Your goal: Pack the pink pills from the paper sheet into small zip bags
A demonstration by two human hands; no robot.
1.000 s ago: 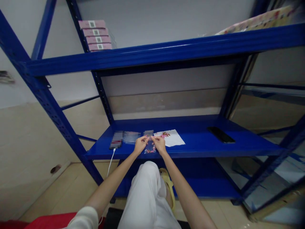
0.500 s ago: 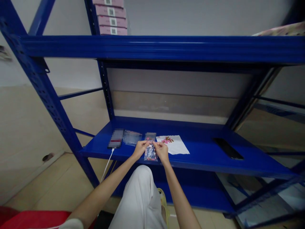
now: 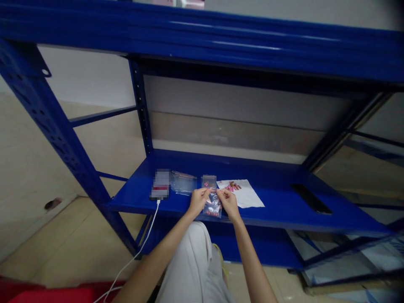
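Between my hands hangs a small clear zip bag (image 3: 212,207) with pink and red beads in its lower part. My left hand (image 3: 199,199) pinches its top edge on the left, and my right hand (image 3: 227,201) pinches the same edge on the right. Just behind it, a second clear bag (image 3: 208,180) with a few pink pieces lies on the blue shelf (image 3: 252,168). To the right is a sheet of white paper (image 3: 251,198), with a small heap of pink and brown pieces (image 3: 232,186) on it.
Flat clear bags (image 3: 183,184) lie left of my hands, beside a phone (image 3: 160,185) with a white cable (image 3: 148,235). A black phone (image 3: 311,198) rests on the right. A blue beam (image 3: 221,46) crosses above, and a blue post (image 3: 59,134) stands left.
The view has tilted down and shifted, so the shelf items appear farther right. Both hands still pinch the top of the beaded bag, with slightly more space between them.
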